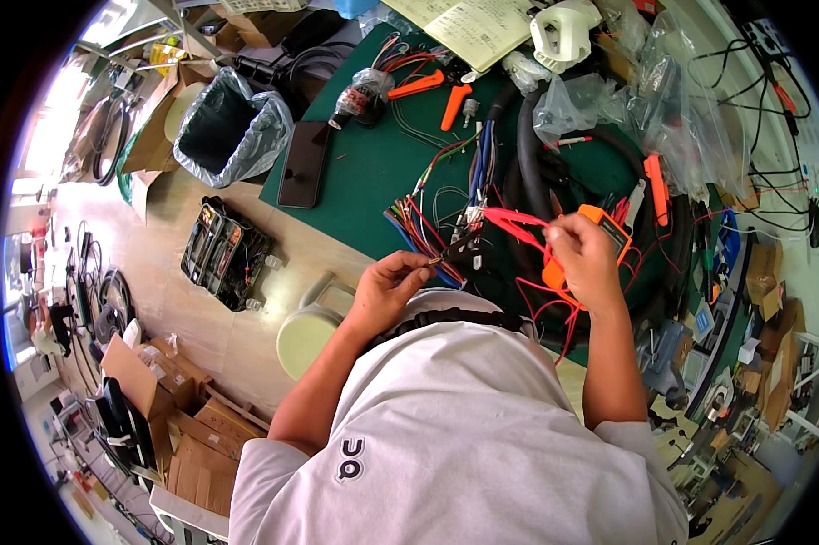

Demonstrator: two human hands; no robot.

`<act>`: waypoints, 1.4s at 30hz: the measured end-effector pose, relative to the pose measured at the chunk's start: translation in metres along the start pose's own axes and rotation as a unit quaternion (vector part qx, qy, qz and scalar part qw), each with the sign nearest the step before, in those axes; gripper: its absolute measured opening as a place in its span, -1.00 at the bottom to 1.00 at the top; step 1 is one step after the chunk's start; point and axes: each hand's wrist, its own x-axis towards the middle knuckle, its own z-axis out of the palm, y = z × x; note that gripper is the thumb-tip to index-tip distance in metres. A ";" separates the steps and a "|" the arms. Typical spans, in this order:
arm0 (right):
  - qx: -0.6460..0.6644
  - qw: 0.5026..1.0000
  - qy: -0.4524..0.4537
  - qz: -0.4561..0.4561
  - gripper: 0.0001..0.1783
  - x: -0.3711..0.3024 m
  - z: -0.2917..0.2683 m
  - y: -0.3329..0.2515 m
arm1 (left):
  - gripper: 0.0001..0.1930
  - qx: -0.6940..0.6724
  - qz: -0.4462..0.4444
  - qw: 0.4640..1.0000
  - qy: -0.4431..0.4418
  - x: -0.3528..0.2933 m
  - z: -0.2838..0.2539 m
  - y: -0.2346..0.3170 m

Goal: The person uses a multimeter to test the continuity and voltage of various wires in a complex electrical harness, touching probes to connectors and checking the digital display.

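Note:
My left hand (393,289) pinches the near end of a slim black clip-like piece (460,245) between thumb and fingertips. My right hand (587,259) is closed on the end of a red two-armed clip-like piece (511,218), which reaches left toward the wires. Both hands are over a bundle of multicoloured wires (409,222) with bare or terminal ends. Another wire bundle (485,163), with white markers near its ends, comes down from a thick black cable. Partly behind my right hand lies an orange meter (609,229) with red leads (568,331) looping below it.
A phone (304,163) lies on the green mat (360,191). Orange-handled tools (455,106), an open notebook (473,32), thick black cable (527,136) and plastic bags (664,91) crowd the back and right. Left, on the floor, are a lined bin (232,123), a tool case (225,254) and a stool (310,343).

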 end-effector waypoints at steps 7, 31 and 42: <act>-0.037 0.980 0.168 0.101 -0.78 -0.042 0.010 0.034 | -0.86 0.004 -0.017 0.999 -0.029 0.009 0.007 0.003; -0.424 0.880 0.020 -0.214 -0.47 -0.026 0.060 0.021 | -0.91 0.052 0.001 0.998 -0.048 -0.011 -0.004 0.006; -0.145 0.987 0.030 -0.068 -0.73 -0.018 0.074 0.059 | -0.94 -0.006 0.020 0.999 0.030 -0.020 -0.005 -0.002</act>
